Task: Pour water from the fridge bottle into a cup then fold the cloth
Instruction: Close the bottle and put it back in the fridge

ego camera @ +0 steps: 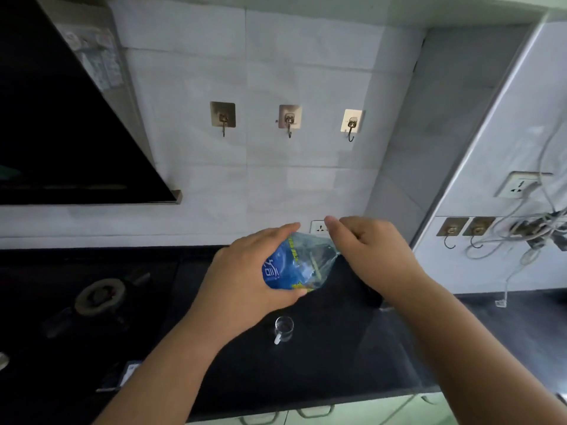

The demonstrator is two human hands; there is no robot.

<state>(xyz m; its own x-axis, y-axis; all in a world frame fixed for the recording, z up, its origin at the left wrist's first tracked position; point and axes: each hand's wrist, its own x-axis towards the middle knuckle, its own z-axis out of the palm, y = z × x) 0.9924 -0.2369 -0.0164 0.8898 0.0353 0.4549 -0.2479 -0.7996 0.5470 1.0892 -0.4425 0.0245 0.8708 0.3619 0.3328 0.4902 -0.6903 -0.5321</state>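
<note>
**Head view: opening the bottle above the cup**

I am holding the bottle (pixel 294 265) tilted over the dark counter (pixel 352 357), my left hand (pixel 245 277) wrapping round its blue label. My right hand (pixel 368 250) is curling at the neck end, fingers bent as if working the cap, though the cap itself is hidden behind my knuckles and I cannot tell whether I am really gripping it. The glass cup (pixel 283 328) is standing on the counter below the bottle, handle towards me, apparently empty.

The bottle is looking like thin, clear plastic, so I am judging it soft and easy to crush; squeezing the middle once it is open could push water out. Holding it at the labelled waist, as I am, seems right. The cup is small, light and breakable, an easy thing to knock over.

The water level is hard to make out. The cloth is not in sight.
</note>
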